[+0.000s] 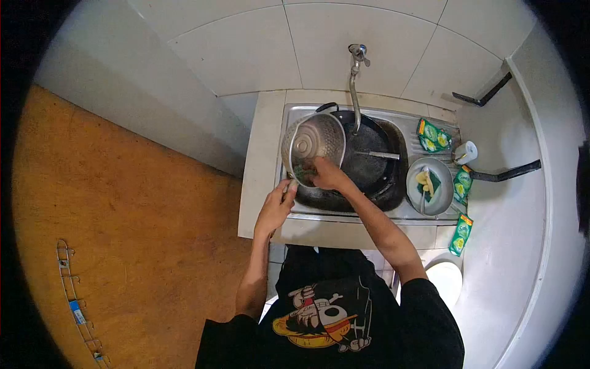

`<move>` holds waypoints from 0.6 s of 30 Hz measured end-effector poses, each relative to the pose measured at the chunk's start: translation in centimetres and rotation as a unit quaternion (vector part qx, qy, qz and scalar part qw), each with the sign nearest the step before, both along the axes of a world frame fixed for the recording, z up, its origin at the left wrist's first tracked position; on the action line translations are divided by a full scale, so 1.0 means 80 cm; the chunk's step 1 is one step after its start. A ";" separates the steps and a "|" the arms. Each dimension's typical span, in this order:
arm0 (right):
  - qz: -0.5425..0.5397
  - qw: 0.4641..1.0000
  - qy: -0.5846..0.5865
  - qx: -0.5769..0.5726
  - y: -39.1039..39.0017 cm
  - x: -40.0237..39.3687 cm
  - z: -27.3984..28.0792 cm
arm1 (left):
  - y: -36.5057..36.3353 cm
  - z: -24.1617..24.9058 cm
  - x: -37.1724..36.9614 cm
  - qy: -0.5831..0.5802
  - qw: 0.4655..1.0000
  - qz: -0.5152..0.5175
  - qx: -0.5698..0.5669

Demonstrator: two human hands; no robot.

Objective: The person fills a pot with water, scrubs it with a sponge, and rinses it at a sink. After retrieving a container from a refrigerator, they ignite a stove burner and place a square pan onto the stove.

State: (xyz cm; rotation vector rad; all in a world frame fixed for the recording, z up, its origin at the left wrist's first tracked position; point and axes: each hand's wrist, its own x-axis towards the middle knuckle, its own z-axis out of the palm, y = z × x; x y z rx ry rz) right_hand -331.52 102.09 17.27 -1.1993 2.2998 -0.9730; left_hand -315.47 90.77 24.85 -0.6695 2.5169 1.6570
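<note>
A dented silver metal pot (332, 132) is tilted over the left side of the sink, its open mouth facing me. My left hand (276, 209) is closed at the pot's near edge, thumb up by the rim. Inside the pot, my right hand (327, 174) presses a green scouring pad (301, 171) against the lower wall; its fingertips are partly hidden. Beneath and to the right, a large black pan (362, 175) lies in the sink, with a flat metal utensil (384, 155) across it.
A faucet (354, 92) reaches over the sink (402, 123). On the drainboard at right sit a grey pan (415, 172) holding yellow and green pieces, a white cup (467, 152) and green packets (434, 136). Black brackets (507, 172) jut from the right wall.
</note>
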 end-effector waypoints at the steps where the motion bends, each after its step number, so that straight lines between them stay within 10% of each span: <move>1: 0.022 0.998 -0.061 -0.007 -0.002 0.003 0.001 | -0.001 -0.006 0.001 -0.003 1.000 -0.011 0.028; 7: -0.078 0.944 -0.037 -0.320 -0.024 0.029 0.017 | 0.004 -0.033 0.001 0.033 0.967 -0.033 0.249; 18: -0.086 0.917 0.372 -0.116 -0.004 -0.047 0.057 | 0.026 -0.003 0.010 -0.024 0.989 0.002 0.148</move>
